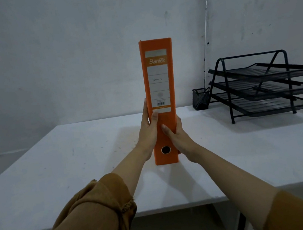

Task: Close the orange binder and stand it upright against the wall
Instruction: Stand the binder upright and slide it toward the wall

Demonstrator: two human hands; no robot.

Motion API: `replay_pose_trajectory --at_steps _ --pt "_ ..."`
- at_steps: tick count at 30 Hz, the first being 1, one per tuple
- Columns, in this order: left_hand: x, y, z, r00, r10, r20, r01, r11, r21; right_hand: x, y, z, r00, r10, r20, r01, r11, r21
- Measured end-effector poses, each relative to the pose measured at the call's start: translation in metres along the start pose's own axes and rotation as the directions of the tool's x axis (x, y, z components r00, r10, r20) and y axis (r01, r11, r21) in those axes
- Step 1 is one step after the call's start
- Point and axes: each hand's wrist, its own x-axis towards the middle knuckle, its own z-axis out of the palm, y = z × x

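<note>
Hands gripped a single orange binder (161, 102) that stood closed and upright on a white table (58, 175), its spine with a white label and one metal-rimmed finger hole facing the camera. The left hand (148, 132) clasped the binder's left side with the thumb laid across the spine, while the right hand (175, 136) clasped the right side, its thumb likewise on the spine; both were closed on the binder low down. Two forearms reached in from the bottom of the frame, each in a pushed-back brown sleeve (101, 208). The binder sat near the middle of the tabletop, well short of the grey wall (62, 59) behind, with bare surface between its base and the table's far edge. To the right, near the back, stood one black mesh pen cup (200, 98) just beside one black three-tier wire tray (262, 88). Open tabletop stretched to the left of the binder and toward the near edge.
</note>
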Motion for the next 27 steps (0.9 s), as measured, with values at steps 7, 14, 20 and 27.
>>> replay_pose_trajectory --at_steps 7,14,20,27 --pt "-0.002 -0.006 -0.007 1.000 0.012 -0.021 -0.013 0.998 -0.055 0.002 -0.008 0.005 0.995 0.101 0.013 -0.101 0.994 -0.047" --pt "-0.004 -0.005 -0.023 1.000 -0.005 -0.030 0.005 1.000 -0.029 0.001 -0.013 0.022 0.995 0.098 0.012 -0.097 0.994 -0.045" --pt "-0.010 -0.004 -0.046 0.999 -0.013 -0.053 0.012 1.000 -0.021 -0.002 -0.021 0.045 0.996 0.089 0.033 -0.087 0.996 -0.032" --pt "-0.019 -0.004 -0.095 0.992 -0.024 -0.122 0.026 1.000 0.011 -0.004 -0.034 0.095 0.993 0.067 0.101 -0.067 0.998 -0.002"
